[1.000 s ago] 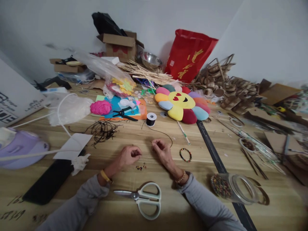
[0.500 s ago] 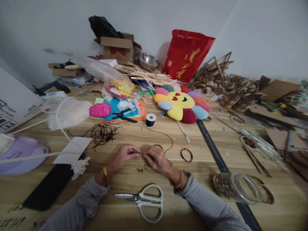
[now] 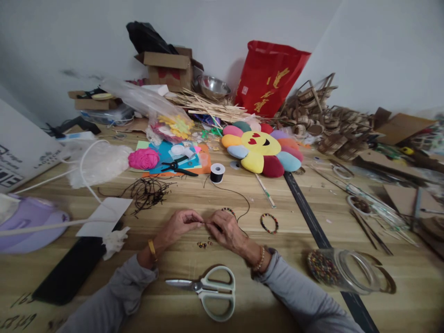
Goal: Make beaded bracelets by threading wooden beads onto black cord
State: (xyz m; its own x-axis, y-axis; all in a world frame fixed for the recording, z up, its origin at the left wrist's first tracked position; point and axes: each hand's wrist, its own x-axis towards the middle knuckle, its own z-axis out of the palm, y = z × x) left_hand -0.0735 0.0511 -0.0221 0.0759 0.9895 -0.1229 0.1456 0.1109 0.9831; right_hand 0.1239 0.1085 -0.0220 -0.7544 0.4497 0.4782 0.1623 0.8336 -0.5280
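Note:
My left hand and my right hand meet fingertip to fingertip above the table, both closed in a pinch. Between them runs a short piece of thin dark cord; whether a bead sits on it is too small to tell. Just below lie several small coloured beads. One beaded bracelet rests to the right, while another bracelet is partly hidden behind my right hand. Black cord runs from a spool towards my right hand. Scissors with pale green handles lie nearest me.
A clear jar of beads lies on its side at the right. Tangled black cord, pliers and pink yarn are at the left. A flower cushion and a red bag stand farther back. A dark phone-like slab lies front left.

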